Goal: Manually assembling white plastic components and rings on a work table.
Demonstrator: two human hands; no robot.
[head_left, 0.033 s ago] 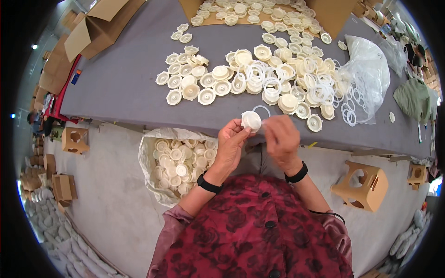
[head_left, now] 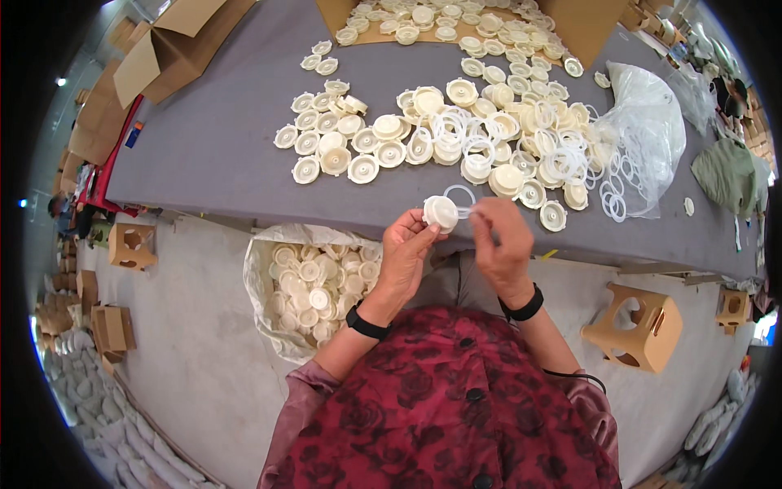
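Note:
My left hand [head_left: 407, 253] pinches a round white plastic cap [head_left: 441, 213] by its edge, its flat face turned up. Close by on the right, my right hand [head_left: 503, 244] has its fingers drawn together, slightly blurred. A translucent white ring shows partly at its fingertips, beside the cap; the rest of it is hidden. Another thin white ring [head_left: 461, 187] lies by the table's near edge, just beyond the cap. Farther back, many loose cream caps [head_left: 362, 169] cover the table, with several white rings [head_left: 477, 151] piled over them.
On the grey table [head_left: 220, 155] a clear plastic bag [head_left: 648, 106] spills rings at the right. An open carton [head_left: 603, 33] with caps stands at the back, another carton [head_left: 175, 57] at the left. Below the edge sit a sack of caps [head_left: 259, 285] and a tan stool [head_left: 652, 326].
My right hand has shifted a little to the right, away from the cap. The left hand and its cap stay nearly in place.

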